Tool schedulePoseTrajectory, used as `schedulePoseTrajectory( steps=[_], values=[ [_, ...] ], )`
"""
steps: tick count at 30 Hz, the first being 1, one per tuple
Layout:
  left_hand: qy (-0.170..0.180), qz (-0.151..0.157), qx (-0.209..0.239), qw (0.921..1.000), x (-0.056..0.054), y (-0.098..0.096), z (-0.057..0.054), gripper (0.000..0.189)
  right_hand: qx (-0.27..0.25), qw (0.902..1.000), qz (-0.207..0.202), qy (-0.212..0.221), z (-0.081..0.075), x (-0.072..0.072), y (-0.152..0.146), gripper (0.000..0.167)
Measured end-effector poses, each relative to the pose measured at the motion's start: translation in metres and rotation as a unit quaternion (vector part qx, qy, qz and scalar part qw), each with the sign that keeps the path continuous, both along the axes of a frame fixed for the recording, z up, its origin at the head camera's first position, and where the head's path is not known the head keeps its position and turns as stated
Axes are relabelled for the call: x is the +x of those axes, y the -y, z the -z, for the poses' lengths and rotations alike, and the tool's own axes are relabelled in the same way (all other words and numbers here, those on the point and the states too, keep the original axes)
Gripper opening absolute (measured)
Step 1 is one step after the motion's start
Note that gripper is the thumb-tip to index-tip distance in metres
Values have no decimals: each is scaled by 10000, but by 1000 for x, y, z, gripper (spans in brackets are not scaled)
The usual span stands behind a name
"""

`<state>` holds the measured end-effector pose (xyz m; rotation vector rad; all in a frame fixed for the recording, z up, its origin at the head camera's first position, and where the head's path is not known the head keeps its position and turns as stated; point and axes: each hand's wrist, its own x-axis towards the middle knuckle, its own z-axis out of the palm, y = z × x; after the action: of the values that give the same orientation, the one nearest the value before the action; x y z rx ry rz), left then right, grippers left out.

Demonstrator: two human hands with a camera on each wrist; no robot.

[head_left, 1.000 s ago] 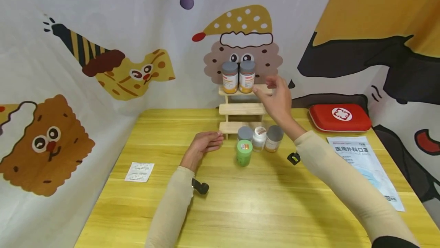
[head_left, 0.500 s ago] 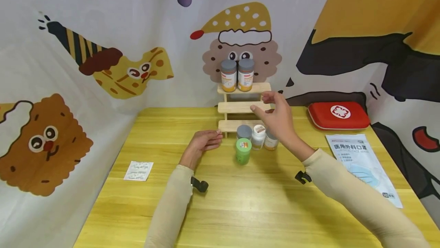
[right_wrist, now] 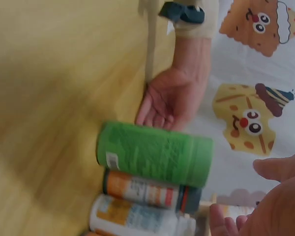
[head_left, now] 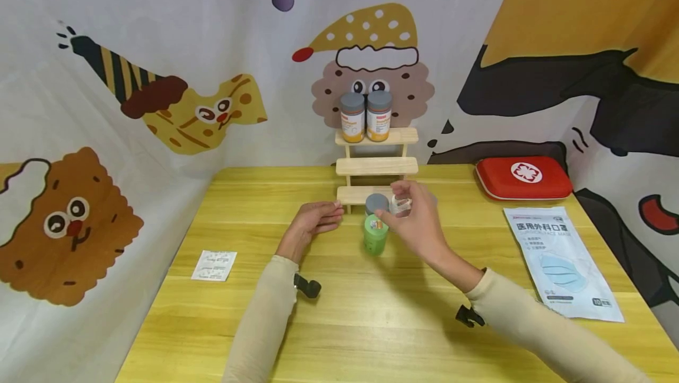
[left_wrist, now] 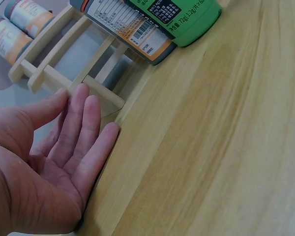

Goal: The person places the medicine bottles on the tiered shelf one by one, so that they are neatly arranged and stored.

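My left hand [head_left: 317, 219] rests low by the three-step wooden stand [head_left: 378, 165]; its thumb and a fingertip pinch the left end of the bottom step [left_wrist: 64, 84]. My right hand [head_left: 419, 223] hovers over the bottles before the stand, thumb and fingers spread apart, holding nothing. Under it is a white bottle [right_wrist: 137, 216], partly hidden in the head view. Beside that stand a grey-capped bottle with an orange-and-white label [right_wrist: 145, 189] and a green bottle [head_left: 375, 235] in front. A further grey-capped bottle is mostly hidden behind my right hand. Two grey-capped bottles [head_left: 366, 118] stand on the top step.
A red zippered case [head_left: 524, 178] lies at the back right of the table, with a face mask packet [head_left: 563, 265] in front of it. A small white packet [head_left: 214, 266] lies at the left. A printed cloth [head_left: 239, 29] hangs behind the table.
My right hand has moved down from beside the top-step bottles to the bottles in front of the stand. My left hand has stayed at the bottom step.
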<state>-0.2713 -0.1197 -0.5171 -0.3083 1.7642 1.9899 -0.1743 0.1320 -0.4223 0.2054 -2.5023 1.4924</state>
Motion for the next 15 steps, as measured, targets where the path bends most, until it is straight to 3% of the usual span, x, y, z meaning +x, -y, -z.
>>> schedulePoseTrajectory(
  steps=[9,15],
  values=[
    [-65,-25,11,10000,1,-1,-1,38,17,9991,6,429,18,18,9,64],
    [-33,-68,21,10000,2,-1,-1,37,575,9969,148,517,36,24,14,68]
  ],
)
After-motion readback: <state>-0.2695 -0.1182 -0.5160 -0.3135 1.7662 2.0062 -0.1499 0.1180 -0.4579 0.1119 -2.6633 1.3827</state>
